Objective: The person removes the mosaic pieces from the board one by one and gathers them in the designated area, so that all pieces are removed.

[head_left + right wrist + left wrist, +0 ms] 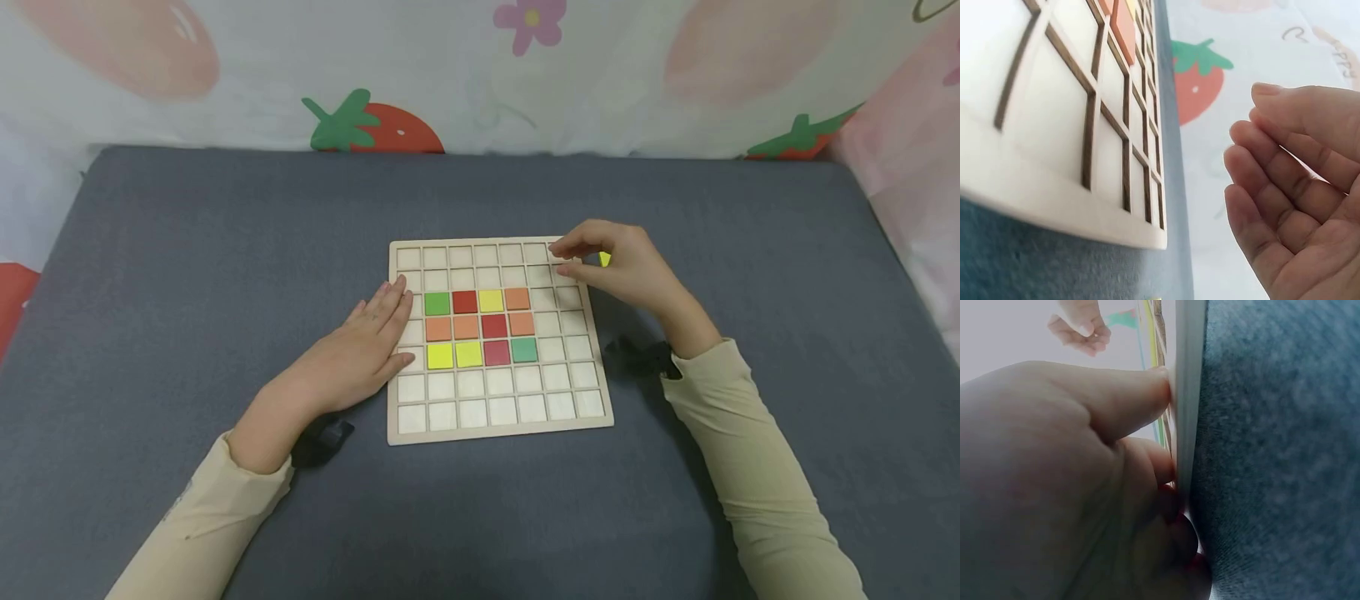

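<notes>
A pale wooden grid board [501,427] lies on the grey table. Near its middle, three rows of coloured square tiles fill cells, among them a green tile [437,303], a red tile [464,302], an orange tile [517,298] and a teal tile [524,349]. My left hand [352,354] rests with extended fingers on the board's left border; its thumb touches the edge in the left wrist view. Above the upper right corner hovers my right hand [626,262], loosely curved, holding nothing visible in the right wrist view. A yellow tile [605,259] shows partly behind it.
Grey cloth covers the table [225,250] around the board. A patterned curtain [600,83] with strawberries and flowers hangs along the far edge. Dark wrist-worn devices sit under both wrists, the left device [322,440] close to the tabletop.
</notes>
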Demonstrator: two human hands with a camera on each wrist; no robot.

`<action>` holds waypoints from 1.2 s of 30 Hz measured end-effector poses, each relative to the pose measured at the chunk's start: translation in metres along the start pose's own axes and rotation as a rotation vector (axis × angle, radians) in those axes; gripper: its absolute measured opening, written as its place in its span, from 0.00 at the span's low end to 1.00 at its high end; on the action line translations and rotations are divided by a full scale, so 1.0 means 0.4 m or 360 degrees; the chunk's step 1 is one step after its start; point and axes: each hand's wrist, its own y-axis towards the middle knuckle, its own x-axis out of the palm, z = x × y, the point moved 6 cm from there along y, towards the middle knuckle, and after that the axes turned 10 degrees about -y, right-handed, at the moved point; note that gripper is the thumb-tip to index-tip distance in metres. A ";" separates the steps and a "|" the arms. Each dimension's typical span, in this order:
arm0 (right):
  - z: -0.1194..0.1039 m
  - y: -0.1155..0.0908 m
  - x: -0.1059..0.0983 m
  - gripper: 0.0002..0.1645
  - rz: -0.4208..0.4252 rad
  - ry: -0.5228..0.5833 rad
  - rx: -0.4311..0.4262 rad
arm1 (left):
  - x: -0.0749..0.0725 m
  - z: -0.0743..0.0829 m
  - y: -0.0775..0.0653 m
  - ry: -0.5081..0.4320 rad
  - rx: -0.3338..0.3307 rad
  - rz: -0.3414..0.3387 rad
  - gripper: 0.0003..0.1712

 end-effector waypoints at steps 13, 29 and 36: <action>-0.018 0.007 0.032 0.11 -0.0045 0.0052 -0.0054 | 0.012 -0.003 0.000 -0.0037 -0.0015 0.0010 0.38; -0.076 0.044 0.078 0.13 -0.0100 0.0058 -0.0106 | 0.015 0.003 0.003 -0.0019 -0.0009 0.0028 0.38; -0.103 0.061 0.112 0.13 -0.0196 0.0046 -0.0107 | 0.015 0.003 0.007 0.0007 -0.0006 0.0040 0.38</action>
